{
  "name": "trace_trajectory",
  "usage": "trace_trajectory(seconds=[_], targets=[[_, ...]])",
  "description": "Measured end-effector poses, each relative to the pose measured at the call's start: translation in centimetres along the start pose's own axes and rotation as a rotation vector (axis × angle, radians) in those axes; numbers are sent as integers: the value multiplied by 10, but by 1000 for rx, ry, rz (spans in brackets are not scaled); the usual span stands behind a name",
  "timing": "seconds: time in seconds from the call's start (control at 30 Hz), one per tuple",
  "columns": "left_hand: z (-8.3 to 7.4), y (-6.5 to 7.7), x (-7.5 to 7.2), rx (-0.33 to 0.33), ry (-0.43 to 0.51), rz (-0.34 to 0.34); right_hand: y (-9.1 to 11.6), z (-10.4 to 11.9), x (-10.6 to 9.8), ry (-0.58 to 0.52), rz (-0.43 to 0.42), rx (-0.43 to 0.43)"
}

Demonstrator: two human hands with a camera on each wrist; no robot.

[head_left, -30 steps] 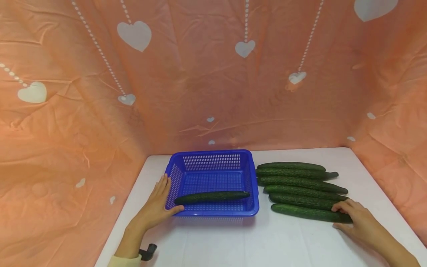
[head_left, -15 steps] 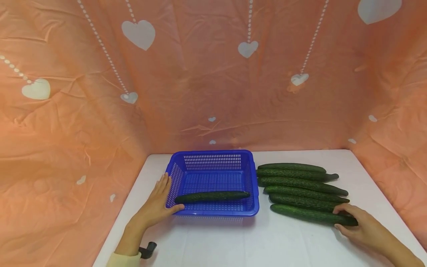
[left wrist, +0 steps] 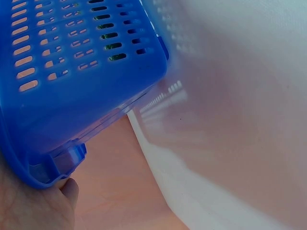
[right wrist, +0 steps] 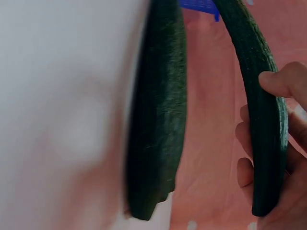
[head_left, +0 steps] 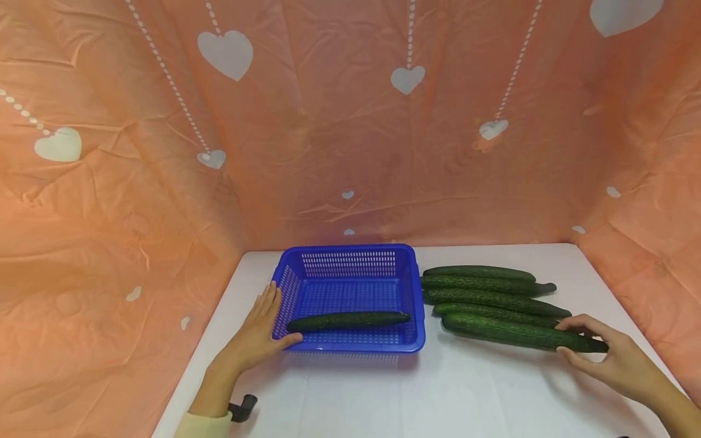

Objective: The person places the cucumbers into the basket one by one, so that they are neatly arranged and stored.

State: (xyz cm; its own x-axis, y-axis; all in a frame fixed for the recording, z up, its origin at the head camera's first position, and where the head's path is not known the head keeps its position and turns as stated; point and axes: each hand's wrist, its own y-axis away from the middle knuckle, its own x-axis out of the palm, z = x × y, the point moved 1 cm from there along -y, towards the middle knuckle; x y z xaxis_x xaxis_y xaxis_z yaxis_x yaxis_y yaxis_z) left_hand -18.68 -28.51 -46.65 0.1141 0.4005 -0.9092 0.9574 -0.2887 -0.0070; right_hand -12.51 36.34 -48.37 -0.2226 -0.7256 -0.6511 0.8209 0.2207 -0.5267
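In the head view, my right hand (head_left: 613, 353) holds a dark green cucumber (head_left: 509, 333) by its right end, lifted over the front of the cucumber row. The right wrist view shows thumb and fingers curled round this cucumber (right wrist: 261, 110), apart from the others (right wrist: 163, 105). My left hand (head_left: 257, 334) rests on the left side of a blue plastic basket (head_left: 350, 348), fingers extended along the rim and thumb at the front left corner. One cucumber (head_left: 347, 321) lies lengthwise inside the basket near its front wall. In the left wrist view, the basket's slotted outer wall (left wrist: 96, 86) fills the upper left.
Several more cucumbers (head_left: 487, 284) lie side by side right of the basket on a white table (head_left: 438, 401). Orange cloth (head_left: 350, 152) with white hearts hangs behind and at both sides. A small black object (head_left: 243, 409) sits beside the left wrist.
The front cucumber has come up off the table in my right hand and shifted slightly right and back, over the neighbouring cucumber. The left hand and basket stay in place.
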Motion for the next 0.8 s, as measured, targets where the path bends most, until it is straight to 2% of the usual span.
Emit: trace_trajectory(seconds=[0.23,0.53,0.8], targets=[[-1,0,0,1,-3,-2,-19,17,1,-36,-1,86],[1,0,1,12,-21,-7,-54,43,26,-47,87,35],[1,1,2,11,-22,-11,-86,67,62,-83,110,-47]])
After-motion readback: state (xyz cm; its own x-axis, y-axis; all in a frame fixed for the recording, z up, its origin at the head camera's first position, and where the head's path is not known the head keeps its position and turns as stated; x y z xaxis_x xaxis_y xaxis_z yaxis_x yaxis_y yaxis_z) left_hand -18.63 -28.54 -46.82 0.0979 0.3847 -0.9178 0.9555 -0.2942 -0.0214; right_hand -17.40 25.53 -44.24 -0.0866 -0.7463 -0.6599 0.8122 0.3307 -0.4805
